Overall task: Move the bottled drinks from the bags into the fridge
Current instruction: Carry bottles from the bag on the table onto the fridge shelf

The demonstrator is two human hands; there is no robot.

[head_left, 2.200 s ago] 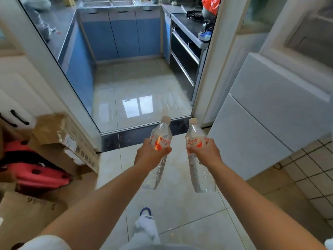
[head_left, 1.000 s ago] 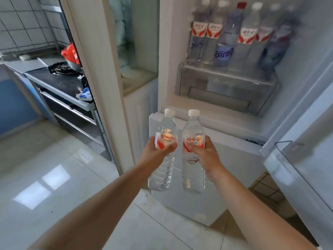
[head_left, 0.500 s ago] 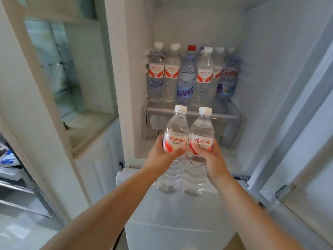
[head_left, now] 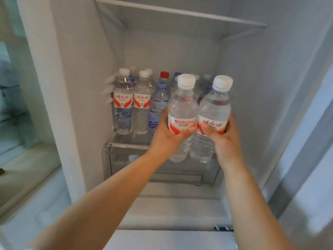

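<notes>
My left hand (head_left: 166,137) grips a clear water bottle (head_left: 182,107) with a white cap and a red-and-white label. My right hand (head_left: 224,139) grips a second matching water bottle (head_left: 214,109). Both bottles are upright and touch side by side, held in front of the open fridge (head_left: 252,87). Behind them on the glass shelf (head_left: 126,144) stand several bottles: two white-capped ones (head_left: 132,105) at the left and a red-capped blue-tinted bottle (head_left: 159,101) in the middle. Those further right are hidden behind the held pair.
An upper fridge shelf (head_left: 180,14) spans the top. A clear drawer (head_left: 156,168) sits under the bottle shelf. The fridge's left wall (head_left: 81,87) and the open door edge (head_left: 315,132) at the right frame the opening. A white ledge (head_left: 27,168) lies at the left.
I have walked from the kitchen doorway to the fridge. Both hands have lifted the two bottles up and forward, level with the stocked shelf.
</notes>
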